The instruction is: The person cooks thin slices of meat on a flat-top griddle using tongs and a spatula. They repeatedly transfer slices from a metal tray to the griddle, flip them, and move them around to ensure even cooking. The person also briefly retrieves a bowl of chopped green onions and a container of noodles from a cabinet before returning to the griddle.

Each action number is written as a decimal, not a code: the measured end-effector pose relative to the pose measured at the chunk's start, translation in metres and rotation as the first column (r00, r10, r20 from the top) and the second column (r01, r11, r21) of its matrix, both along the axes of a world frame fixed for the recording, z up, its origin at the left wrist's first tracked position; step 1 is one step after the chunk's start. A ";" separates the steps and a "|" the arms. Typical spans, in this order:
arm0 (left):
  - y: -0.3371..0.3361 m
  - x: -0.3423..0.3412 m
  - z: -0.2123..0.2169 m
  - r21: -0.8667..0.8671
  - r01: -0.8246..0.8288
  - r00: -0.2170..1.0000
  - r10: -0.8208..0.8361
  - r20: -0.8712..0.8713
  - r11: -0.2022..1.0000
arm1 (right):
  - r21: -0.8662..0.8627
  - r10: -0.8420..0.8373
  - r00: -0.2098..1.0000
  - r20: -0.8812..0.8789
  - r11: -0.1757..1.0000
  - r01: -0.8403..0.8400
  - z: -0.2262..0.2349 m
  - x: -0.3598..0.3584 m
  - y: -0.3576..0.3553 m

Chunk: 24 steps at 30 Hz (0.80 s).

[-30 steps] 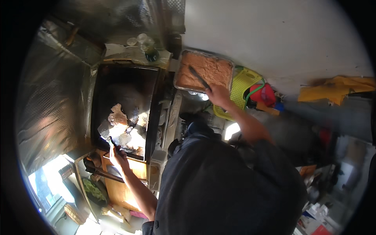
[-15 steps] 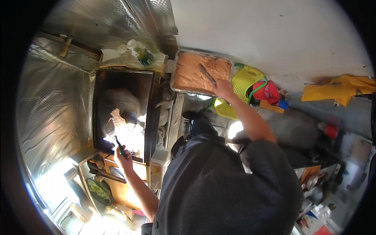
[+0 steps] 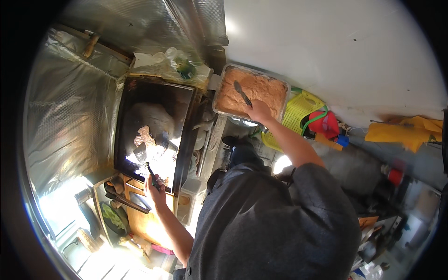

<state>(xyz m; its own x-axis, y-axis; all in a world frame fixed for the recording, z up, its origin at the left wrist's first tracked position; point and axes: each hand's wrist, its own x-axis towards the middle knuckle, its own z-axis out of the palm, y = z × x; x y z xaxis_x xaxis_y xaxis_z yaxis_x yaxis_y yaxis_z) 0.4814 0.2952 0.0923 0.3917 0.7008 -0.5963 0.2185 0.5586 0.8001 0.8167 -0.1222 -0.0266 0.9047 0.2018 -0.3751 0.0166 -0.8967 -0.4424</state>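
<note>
My left hand is closed round the black handle of a spatula at the near end of a dark griddle. The spatula's grey blade lies by a browned piece of meat; strong glare hides much of the food around it. Closed as well, my right hand reaches over the lower edge of a metal tray filled with reddish-brown minced or marinated meat. From its fingers a long dark utensil points to the tray's left half. Its exact kind is unclear.
A bottle with green content stands on the ledge behind the griddle. Beside the tray sits a yellow-green perforated plastic basket, then a red item. Near the griddle's front is a bowl with green leaves. Foil lining covers the left wall.
The whole view has shifted and tilted slightly. My right hand has moved leftward over the tray with its utensil. The spatula's blade now shows in the glare near the meat.
</note>
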 end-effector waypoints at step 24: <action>0.004 -0.004 0.002 0.002 -0.036 0.999 0.036 0.005 0.999 | -0.171 0.164 0.984 0.076 0.974 -0.149 -0.006 -0.017 -0.002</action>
